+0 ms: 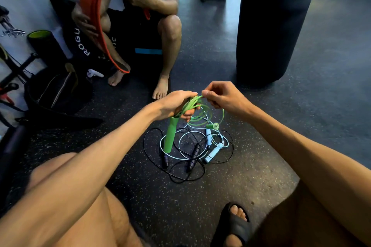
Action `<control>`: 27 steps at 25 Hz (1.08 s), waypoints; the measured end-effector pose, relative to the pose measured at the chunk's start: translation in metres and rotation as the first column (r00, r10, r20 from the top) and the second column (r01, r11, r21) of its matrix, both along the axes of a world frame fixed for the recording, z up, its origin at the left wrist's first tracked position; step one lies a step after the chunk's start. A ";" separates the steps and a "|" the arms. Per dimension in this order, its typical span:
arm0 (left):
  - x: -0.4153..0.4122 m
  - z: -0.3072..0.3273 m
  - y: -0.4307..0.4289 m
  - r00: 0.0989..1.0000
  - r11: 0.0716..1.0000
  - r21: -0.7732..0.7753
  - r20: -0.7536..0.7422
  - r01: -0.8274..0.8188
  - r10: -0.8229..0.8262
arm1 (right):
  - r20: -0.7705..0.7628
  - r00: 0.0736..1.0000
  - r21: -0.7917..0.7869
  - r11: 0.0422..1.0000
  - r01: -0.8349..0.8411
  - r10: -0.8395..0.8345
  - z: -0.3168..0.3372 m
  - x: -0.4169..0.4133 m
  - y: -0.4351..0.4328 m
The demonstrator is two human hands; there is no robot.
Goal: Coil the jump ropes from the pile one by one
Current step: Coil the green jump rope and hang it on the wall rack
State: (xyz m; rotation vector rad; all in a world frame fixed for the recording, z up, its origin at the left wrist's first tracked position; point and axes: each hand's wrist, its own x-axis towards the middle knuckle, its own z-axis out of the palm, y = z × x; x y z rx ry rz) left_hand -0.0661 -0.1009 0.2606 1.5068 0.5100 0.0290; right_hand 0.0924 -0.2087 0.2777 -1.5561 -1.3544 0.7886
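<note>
Coiling green jump rope (pixel 193 102), rope no. 1 by the look of it. Est. most of cord gathered, short tail left. L hand (pixel 176 104) is curled round the bundle of loops and the top of one green handle (pixel 169 136), which hangs below the fist toward the pile. R hand (pixel 222 96) is just beside it, thumb + forefinger pinching the cord at top of bundle, other fingers curled in. Loose remainder runs in a couple of slack arcs from R hand down to second green handle (pixel 212 125), at the top of the pile near the light-blue rope (pixel 213 153); can't tell if it rests there or hangs just above. Black rope (pixel 193 156) + light-blue one lie tangled on rubber floor (pixel 261 146), both uncoiled. Technique note: make each new loop same size as those in L fist and lay it flat beside the last. Let cord roll between R fingers so twist doesn't build. Lift tail slowly, as free handle could snag blue cord and drag pile. L grip must be firm or loops spill.
</note>
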 end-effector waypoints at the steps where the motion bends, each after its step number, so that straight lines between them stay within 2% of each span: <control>1: 0.000 0.003 -0.002 1.000 0.999 -0.031 -0.005 0.016 -0.016 | 0.009 1.000 0.024 1.000 0.020 -0.020 -0.001 0.001 0.001; 3: -0.001 0.007 -0.004 0.999 0.997 -0.074 0.024 0.028 -0.026 | 0.022 0.998 0.055 0.997 0.057 -0.059 -0.002 0.003 0.003; 6: -0.001 0.011 -0.002 0.989 0.981 -0.191 0.145 0.025 0.003 | 0.004 0.995 0.051 0.994 0.095 -0.095 -0.005 0.002 0.005; 9: -0.002 0.014 0.003 0.964 0.936 -0.352 0.258 0.029 0.067 | -0.101 0.987 -0.063 0.991 0.115 -0.121 -0.009 0.002 0.006; 12: -0.002 0.015 0.005 0.922 0.884 -0.464 0.316 -0.056 0.225 | -0.211 0.972 -0.233 0.971 0.053 -0.104 -0.017 0.000 0.002; 15: 0.000 0.016 0.008 0.828 0.793 -0.578 0.338 -0.193 0.447 | -0.254 0.967 -0.387 0.917 -0.093 -0.009 -0.021 -0.005 -0.006; 19: 0.002 0.018 0.021 0.629 0.668 -0.628 0.342 -0.400 0.698 | -0.221 0.950 -0.528 0.792 -0.306 0.220 -0.026 -0.016 -0.014; 21: 0.003 0.013 0.027 0.566 0.666 -0.507 0.363 -0.546 0.740 | -0.220 0.942 -0.540 0.772 -0.335 0.255 -0.026 -0.026 -0.014; 23: 0.004 0.001 0.032 0.569 0.678 -0.160 0.428 -0.717 0.703 | -0.190 0.940 -0.493 0.801 -0.340 0.282 -0.025 -0.033 -0.011; 25: 0.002 -0.007 0.033 0.664 0.614 0.273 0.436 -0.740 0.607 | -0.149 0.944 -0.413 0.849 -0.329 0.293 -0.021 -0.035 -0.006; 27: -0.005 -0.008 0.031 0.764 0.542 0.544 0.375 -0.640 0.525 | -0.119 0.954 -0.331 0.894 -0.301 0.277 -0.016 -0.035 -0.003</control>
